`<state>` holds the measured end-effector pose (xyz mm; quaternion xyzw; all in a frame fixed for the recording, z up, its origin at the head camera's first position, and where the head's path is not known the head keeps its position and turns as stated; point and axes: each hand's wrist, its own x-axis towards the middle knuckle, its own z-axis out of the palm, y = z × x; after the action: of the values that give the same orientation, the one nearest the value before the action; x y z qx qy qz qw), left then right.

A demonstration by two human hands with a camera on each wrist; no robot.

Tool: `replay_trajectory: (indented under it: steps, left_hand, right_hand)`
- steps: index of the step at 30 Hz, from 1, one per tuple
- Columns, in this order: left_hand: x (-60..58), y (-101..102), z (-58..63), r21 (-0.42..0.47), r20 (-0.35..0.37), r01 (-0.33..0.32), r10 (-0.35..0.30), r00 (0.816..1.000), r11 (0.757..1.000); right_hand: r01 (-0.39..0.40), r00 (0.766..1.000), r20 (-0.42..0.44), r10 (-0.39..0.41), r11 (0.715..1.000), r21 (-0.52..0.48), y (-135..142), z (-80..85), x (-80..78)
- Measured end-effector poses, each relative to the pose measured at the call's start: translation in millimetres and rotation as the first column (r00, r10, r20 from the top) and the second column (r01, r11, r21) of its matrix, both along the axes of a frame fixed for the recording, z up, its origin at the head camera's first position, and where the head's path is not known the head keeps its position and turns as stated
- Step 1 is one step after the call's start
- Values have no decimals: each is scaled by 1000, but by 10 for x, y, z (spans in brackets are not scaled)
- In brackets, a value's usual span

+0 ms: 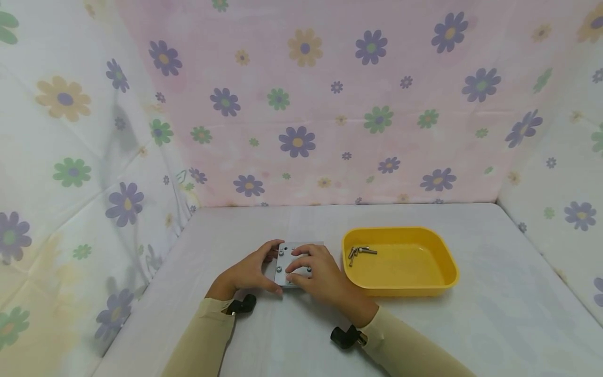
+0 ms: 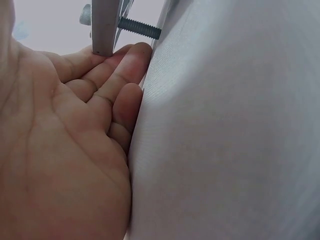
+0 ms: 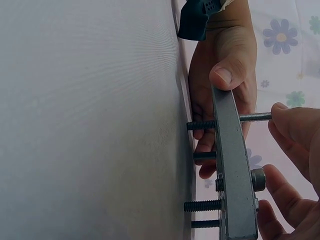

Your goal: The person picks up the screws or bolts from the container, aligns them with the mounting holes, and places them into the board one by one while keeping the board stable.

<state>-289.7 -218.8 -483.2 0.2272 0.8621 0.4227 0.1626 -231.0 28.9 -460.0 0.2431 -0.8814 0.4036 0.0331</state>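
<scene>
A grey metal plate [image 1: 285, 261] with several socket-head screws through it is held a little above the white table. My left hand [image 1: 252, 271] grips its left side, with the thumb on the near edge and fingers by the far edge. In the right wrist view the threaded ends of several screws [image 3: 202, 205] stick out below the plate [image 3: 235, 165]. My right hand [image 1: 325, 276] is over the top face. Its thumb and index finger pinch an upright screw [image 3: 256, 117] that stands partly out of the plate; the screw's head is hidden by the fingertips.
A yellow tray [image 1: 400, 288] stands on the table to the right of the hands. Several loose screws [image 1: 361, 251] lie in its left part. Flowered cloth [image 1: 330, 104] hangs behind the table and along both sides.
</scene>
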Motion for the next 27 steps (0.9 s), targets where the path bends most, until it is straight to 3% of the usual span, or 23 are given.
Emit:
replay_trajectory:
  steps: [27]
  left_hand:
    - [-44,-19,-42,19,-8,35,-35,999,999]
  right_hand:
    - [31,999,-22,-29,995,96,11,-76,-21]
